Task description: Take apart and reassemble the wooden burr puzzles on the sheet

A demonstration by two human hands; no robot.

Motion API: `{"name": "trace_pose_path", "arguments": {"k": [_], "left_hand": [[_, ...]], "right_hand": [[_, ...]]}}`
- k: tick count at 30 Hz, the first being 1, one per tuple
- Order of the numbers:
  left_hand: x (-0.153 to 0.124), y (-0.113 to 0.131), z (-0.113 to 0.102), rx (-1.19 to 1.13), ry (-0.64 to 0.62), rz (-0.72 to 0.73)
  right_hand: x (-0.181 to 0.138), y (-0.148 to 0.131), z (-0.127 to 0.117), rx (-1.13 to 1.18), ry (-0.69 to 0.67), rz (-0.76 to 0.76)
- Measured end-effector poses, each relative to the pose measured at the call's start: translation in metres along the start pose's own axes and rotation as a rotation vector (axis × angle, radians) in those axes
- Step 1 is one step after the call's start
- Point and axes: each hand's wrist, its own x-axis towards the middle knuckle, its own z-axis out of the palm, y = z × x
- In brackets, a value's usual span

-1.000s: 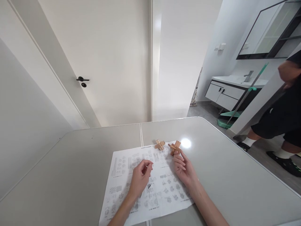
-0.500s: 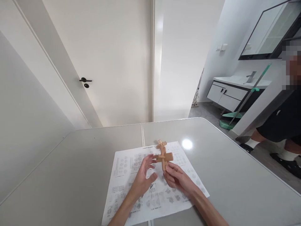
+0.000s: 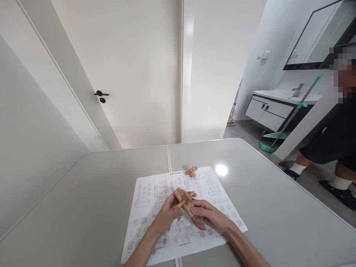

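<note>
The left hand (image 3: pixel 167 213) and right hand (image 3: pixel 210 213) both grip 1 crossed wooden block (image 3: pixel 185 199), held above the printed sheet (image 3: pixel 144 202). It looks light, stiff and fairly smooth, hardly fragile, though its joints might slide; the ends of its long bar (image 3: pixel 189 210) seem the surest hold. Farther out, a 2nd wooden block (image 3: pixel 191 170) rests by the sheet's far edge on the desk (image 3: pixel 69 200).

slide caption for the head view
Left hand and right hand hold a crossed wooden piece over a printed sheet, another piece beyond.
</note>
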Motion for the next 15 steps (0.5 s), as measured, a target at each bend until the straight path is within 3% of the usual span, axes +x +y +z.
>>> {"name": "trace_pose_path", "arguments": {"k": [10,15], "left_hand": [[0.0,-0.006,0.005,0.318,0.334,0.068],[0.001,-0.003,0.013,0.542,0.425,0.061]], "right_hand": [[0.007,0.007,0.006,-0.185,0.196,-0.057],[0.007,0.007,0.01,-0.493,0.49,-0.265]]}}
